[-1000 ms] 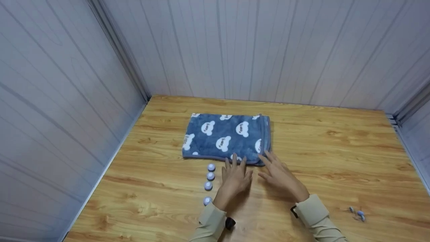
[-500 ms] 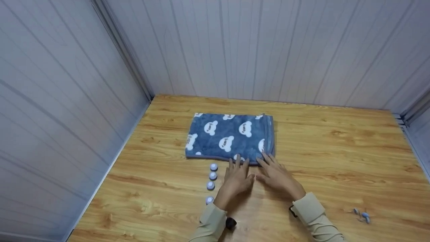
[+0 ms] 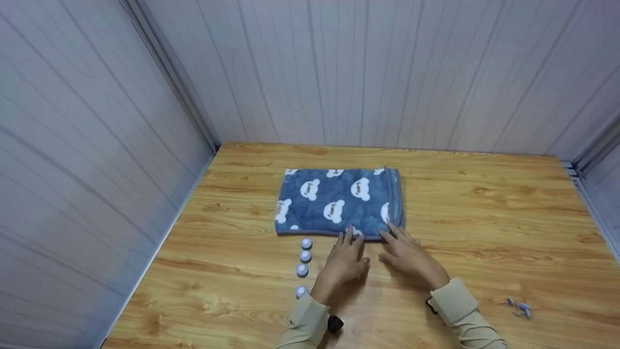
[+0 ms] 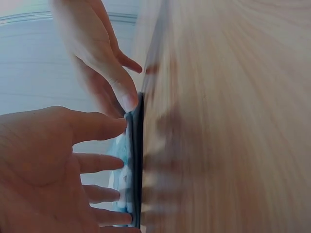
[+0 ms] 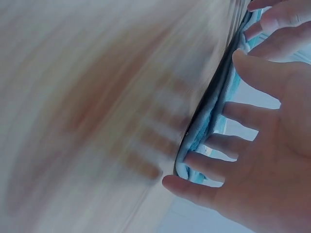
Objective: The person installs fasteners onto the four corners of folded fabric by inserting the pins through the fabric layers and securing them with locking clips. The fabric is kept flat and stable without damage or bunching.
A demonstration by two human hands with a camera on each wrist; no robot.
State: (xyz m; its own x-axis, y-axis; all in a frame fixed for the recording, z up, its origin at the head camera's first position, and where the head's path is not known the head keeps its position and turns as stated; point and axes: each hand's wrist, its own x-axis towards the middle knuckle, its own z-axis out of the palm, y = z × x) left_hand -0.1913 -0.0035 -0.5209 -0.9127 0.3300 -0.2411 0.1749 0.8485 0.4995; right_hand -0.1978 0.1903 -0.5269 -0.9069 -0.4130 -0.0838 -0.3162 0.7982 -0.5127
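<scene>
Blue and plush-looking, the folded blanket is lying flat on the desk; my left fingers and right fingers are resting straight and apart against its near edge, gripping nothing. The folding is looking largely done to me; layers are sitting slightly stepped along its right side, so perhaps only some squaring is remaining

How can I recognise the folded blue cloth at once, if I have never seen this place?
On the wood-grain table, find the left hand and right hand. Both reach the near edge of the folded blue cloth. White bear-head prints and larger size distinguish it from the small round pieces.
</scene>
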